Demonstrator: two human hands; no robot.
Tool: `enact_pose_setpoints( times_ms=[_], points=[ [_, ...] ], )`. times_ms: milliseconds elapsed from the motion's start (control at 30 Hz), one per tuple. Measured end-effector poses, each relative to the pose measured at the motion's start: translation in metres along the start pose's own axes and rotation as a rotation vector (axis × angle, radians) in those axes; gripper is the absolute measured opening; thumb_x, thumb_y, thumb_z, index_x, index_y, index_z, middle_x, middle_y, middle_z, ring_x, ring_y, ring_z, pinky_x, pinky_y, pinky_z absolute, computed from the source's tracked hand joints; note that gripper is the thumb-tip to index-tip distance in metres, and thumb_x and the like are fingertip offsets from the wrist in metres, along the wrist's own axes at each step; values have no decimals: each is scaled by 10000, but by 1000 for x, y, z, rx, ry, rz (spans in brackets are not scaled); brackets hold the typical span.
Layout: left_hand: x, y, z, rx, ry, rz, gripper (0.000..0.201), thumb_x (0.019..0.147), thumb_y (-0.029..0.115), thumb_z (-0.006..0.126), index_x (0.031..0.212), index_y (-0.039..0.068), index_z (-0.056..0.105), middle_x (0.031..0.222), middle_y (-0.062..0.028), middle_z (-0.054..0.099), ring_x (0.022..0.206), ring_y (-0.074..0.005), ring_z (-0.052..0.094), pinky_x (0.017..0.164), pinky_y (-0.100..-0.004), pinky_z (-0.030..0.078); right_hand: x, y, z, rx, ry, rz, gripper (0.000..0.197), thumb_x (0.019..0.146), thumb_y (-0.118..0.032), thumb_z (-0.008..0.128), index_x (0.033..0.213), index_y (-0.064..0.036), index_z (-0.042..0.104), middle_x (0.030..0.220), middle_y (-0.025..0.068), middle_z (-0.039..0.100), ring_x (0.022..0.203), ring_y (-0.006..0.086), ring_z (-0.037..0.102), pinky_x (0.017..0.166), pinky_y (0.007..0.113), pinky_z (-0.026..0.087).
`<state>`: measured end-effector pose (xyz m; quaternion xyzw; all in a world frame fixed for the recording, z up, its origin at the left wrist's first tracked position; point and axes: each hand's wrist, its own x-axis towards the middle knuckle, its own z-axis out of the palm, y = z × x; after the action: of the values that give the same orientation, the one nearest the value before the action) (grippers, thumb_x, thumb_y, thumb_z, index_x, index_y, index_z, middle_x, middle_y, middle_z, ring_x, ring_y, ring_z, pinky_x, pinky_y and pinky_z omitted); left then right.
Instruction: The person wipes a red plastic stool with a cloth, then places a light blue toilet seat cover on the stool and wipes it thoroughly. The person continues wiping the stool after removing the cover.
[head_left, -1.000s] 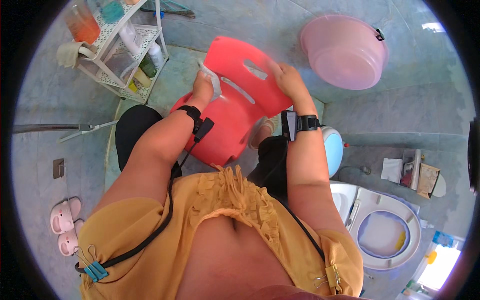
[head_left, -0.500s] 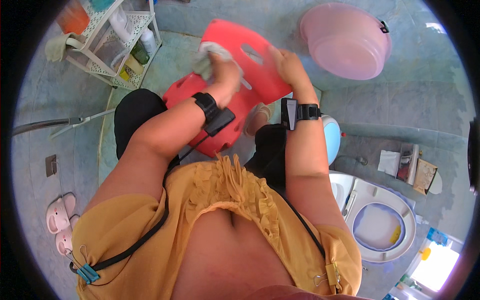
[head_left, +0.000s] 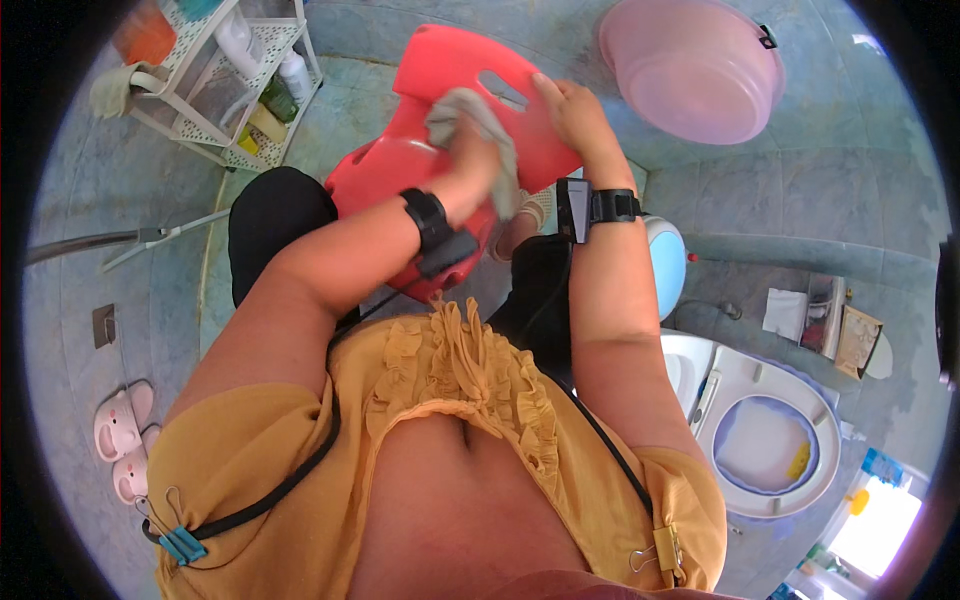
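A red plastic chair [head_left: 385,180] stands between my knees, its backrest with the slotted hand hole at the far right. My left hand [head_left: 474,160], blurred by motion, presses a grey-white cloth [head_left: 462,108] against the chair where the seat meets the backrest. One end of the cloth hangs down past my fingers to the right. With fingers closed round its right edge, my right hand [head_left: 582,118] grips the backrest. Part of the seat is hidden under my left forearm.
A white shelf rack [head_left: 215,150] with bottles stands far left. Far right is a pink basin [head_left: 690,75]. At the right are a toilet [head_left: 720,490] and a light blue rounded object [head_left: 665,270]. Pink clogs [head_left: 118,435] lie at the left.
My left hand has moved right and slightly nearer with the cloth, which now spreads and hangs lower. The chair has shifted a little farther away; my right hand keeps its grip.
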<state>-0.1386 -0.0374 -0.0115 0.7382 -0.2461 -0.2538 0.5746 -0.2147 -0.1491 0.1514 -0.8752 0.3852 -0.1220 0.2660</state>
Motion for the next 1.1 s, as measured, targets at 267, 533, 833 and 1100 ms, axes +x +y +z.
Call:
enact_pose_setpoints(
  times_ms=[267,533,833,1100],
  points=[
    [32,-21,-17,-646,-546,-415,208,994,90,456,1071,23,638,1022,-93,690,914,-233,667,742,-422,557,0,-3,0,6,-5,29,627,1008,-572,491,1020,15,710,991,313,685,976,501,640,852,513,511],
    [-14,66,-43,-959,-1003,-537,268,940,24,536,1178,-34,645,1148,-139,703,1072,-255,678,978,-390,521,0,-4,-2,27,-34,32,634,1007,-564,503,1029,35,711,981,311,692,964,494,652,854,494,513],
    [27,118,-115,564,-204,363,289,902,188,587,1132,25,655,1094,-193,705,980,-371,690,809,-512,553,0,-7,-3,-17,-28,33,643,1000,-585,498,1021,17,723,1002,312,691,976,485,656,856,496,513],
    [25,88,-83,643,-216,608,245,896,146,571,1103,19,597,1076,-232,653,1010,-435,639,853,-547,525,0,-4,0,-49,14,51,645,1000,-569,501,1001,42,705,975,307,698,961,462,661,854,474,505]
  ],
)
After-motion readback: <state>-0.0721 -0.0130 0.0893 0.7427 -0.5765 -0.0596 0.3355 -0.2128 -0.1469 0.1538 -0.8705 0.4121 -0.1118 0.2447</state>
